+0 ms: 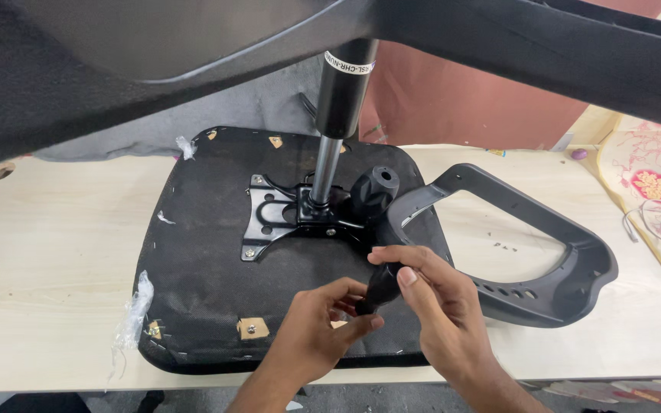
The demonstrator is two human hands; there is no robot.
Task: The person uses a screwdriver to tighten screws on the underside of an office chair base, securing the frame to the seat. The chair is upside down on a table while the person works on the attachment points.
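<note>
An upturned black chair seat (216, 298) lies on a pale table (47, 252), its fabric underside facing up. A black metal mounting plate (277, 218) is bolted at its middle, with a gas lift cylinder (340, 107) standing upright in it and a round black knob (374, 193) beside it. My right hand (430, 294) grips a black tool handle (382, 284), held upright near the seat's front right edge. My left hand (319, 329) pinches the lower end of that same handle with its fingertips. What the tool's tip touches is hidden by my hands.
A loose black plastic armrest frame (552, 252) lies to the right, partly against the seat. Chair base legs (545, 53) cross overhead. Small screws (505, 246) sit on the table inside the armrest loop. A patterned cloth with a cable (652, 206) lies far right.
</note>
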